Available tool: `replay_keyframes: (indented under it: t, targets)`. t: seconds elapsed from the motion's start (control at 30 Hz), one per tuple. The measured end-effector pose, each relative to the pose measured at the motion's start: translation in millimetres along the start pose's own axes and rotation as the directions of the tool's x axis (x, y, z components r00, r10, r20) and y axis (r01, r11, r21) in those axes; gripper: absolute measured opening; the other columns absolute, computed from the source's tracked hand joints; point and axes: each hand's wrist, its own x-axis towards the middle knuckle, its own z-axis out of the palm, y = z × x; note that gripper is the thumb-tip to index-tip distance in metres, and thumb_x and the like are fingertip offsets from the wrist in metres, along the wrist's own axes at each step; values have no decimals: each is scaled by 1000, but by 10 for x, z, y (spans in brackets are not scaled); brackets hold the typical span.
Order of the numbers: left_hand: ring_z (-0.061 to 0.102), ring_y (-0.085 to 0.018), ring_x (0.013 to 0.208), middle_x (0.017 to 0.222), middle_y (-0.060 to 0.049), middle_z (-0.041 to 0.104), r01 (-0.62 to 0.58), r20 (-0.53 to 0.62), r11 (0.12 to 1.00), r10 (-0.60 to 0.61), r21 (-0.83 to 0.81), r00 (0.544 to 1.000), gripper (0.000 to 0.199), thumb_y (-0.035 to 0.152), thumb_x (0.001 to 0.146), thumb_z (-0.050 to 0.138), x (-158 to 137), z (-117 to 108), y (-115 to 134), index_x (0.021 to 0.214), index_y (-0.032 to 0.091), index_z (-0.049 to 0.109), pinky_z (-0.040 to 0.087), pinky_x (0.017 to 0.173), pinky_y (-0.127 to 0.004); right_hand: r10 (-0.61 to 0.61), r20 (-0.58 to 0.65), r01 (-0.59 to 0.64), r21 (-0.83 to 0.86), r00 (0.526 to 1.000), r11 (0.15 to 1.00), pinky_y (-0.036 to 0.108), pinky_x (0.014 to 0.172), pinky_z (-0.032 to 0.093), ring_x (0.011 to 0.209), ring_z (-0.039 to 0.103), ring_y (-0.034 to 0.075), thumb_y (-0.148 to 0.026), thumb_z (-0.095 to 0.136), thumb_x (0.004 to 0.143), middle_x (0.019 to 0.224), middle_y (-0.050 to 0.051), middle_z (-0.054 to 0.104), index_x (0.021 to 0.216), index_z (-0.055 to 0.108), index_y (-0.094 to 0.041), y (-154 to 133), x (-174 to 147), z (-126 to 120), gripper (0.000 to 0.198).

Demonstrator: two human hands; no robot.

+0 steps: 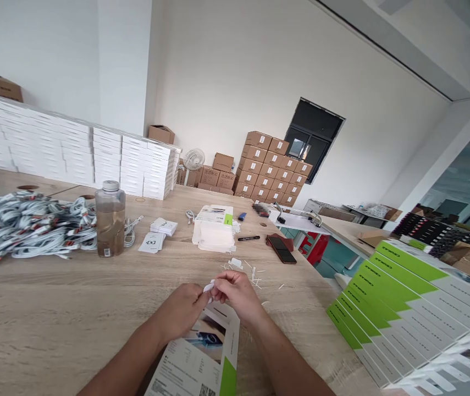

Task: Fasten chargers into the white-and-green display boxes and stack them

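My left hand (186, 309) and my right hand (235, 291) meet over the far end of a printed box. Between their fingertips they pinch a small white piece (209, 286), perhaps paper or card; its exact kind does not show. The white and green box (195, 360) lies below my hands, with a picture and small print on its face. My forearms cover part of its sides. Just beyond my right hand, thin white strips (253, 275) and a small white scrap (235, 263) lie on the wooden table (53, 330).
Bundled white cables (32, 225) and a bottle (110, 220) stand left. Ahead are cards (152, 242), a stack of white sheets (214, 234), a marker (249, 238) and a phone (282, 250). Green-white boxes (399, 313) are piled right; white boxes (73, 148) line the back left.
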Motion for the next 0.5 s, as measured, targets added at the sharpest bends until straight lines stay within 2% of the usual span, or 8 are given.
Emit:
replay_keyframes:
  t: [0.33, 0.5]
  targets:
    - [49, -17, 58, 62, 0, 56, -4, -7, 1000, 4, 8, 1000, 48, 47, 94, 31, 14, 14, -14, 70, 20, 62, 34, 59, -27, -1, -40, 2, 31, 999, 1000, 22, 48, 39, 48, 54, 10, -17, 53, 66, 57, 0, 66, 70, 64, -16, 51, 32, 8, 12]
    - [46, -16, 54, 56, 2, 49, 17, -23, 999, -16, 37, 1000, 47, 46, 94, 30, 19, 22, -18, 63, 20, 55, 29, 54, -26, 26, -24, -25, 40, 999, 999, 21, 49, 41, 53, 59, 11, -28, 61, 72, 65, 2, 70, 77, 65, -15, 33, 34, -1, 14]
